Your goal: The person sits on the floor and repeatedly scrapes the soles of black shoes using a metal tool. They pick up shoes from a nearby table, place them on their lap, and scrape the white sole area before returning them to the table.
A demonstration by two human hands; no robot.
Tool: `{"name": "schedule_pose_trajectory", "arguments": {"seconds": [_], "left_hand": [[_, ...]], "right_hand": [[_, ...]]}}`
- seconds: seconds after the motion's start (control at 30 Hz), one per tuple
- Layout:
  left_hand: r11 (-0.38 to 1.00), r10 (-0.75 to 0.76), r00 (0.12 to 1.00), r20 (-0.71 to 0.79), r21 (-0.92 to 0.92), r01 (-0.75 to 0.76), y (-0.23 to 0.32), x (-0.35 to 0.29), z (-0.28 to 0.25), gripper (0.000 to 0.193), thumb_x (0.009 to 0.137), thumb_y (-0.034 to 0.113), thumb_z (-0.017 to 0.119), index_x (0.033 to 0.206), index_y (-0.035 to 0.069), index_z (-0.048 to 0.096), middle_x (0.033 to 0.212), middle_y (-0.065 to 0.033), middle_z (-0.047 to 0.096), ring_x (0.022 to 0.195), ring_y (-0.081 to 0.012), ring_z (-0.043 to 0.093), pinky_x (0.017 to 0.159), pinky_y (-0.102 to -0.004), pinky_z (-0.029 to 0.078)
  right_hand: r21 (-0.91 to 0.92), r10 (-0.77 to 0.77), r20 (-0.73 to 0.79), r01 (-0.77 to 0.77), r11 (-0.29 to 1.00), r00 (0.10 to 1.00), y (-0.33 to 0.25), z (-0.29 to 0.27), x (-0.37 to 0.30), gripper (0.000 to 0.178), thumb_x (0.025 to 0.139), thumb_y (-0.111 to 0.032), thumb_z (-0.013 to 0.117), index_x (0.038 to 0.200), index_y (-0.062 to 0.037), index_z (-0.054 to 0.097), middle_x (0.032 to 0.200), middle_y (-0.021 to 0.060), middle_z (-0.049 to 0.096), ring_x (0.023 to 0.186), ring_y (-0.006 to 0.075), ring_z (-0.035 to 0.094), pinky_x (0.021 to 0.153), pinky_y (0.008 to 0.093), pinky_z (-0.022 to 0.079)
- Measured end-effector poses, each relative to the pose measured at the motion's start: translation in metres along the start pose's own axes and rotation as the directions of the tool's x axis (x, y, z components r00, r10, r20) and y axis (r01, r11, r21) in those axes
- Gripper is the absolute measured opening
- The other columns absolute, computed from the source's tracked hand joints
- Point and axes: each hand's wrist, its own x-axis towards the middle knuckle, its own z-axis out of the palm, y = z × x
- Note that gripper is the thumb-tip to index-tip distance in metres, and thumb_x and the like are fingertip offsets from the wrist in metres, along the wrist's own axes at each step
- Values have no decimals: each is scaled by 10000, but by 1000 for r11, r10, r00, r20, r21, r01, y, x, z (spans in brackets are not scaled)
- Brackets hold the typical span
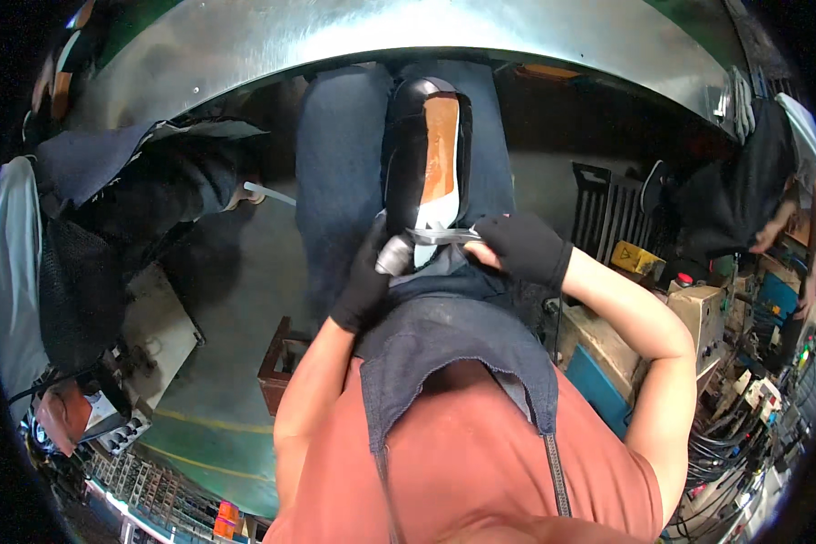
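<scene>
A black shoe upper point(405, 150) rests sole-side up across my thighs, its toe end away from me. Its underside shows a tan-brown panel point(441, 145) and a white area point(438, 213) nearer me. My right hand point(526, 249), in a black fingerless glove, closes on a narrow shiny metal tool point(446, 237) lying across the near end of the shoe; its exact kind is unclear. My left hand point(369, 281), also gloved in black, grips the shoe's near left side, with a silvery wrapped thumb or finger point(393, 256) showing. Part of the shoe's near end is hidden by hands and tool.
A metal bench top point(408, 32) curves across the far side. At right stand a beige machine box point(698, 313) with a red button, a yellow part point(636, 258) and cables. Other people sit at left and right; a hand point(245, 192) at left holds a pale strip.
</scene>
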Motion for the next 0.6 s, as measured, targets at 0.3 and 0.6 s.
{"name": "schedule_pose_trajectory", "arguments": {"seconds": [0.3, 0.6], "left_hand": [[907, 256, 951, -174, 384, -174, -2, 40, 23, 469, 857, 188, 685, 1217, -52, 506, 1097, -141, 637, 1014, -209, 612, 856, -309, 480], [978, 124, 965, 230, 139, -159, -62, 31, -30, 439, 908, 105, 587, 1311, 6, 446, 1189, -83, 576, 1057, -168, 558, 914, -290, 444]], "right_hand": [[101, 16, 217, -39, 994, 976, -14, -76, -23, 322, 943, -332, 542, 941, -21, 624, 810, 204, 614, 749, 360, 615, 684, 431, 472], [189, 14, 71, -27, 982, 997, 14, -35, -8, 391, 947, -385, 513, 969, -12, 629, 885, 235, 636, 800, 372, 636, 692, 411, 493]]}}
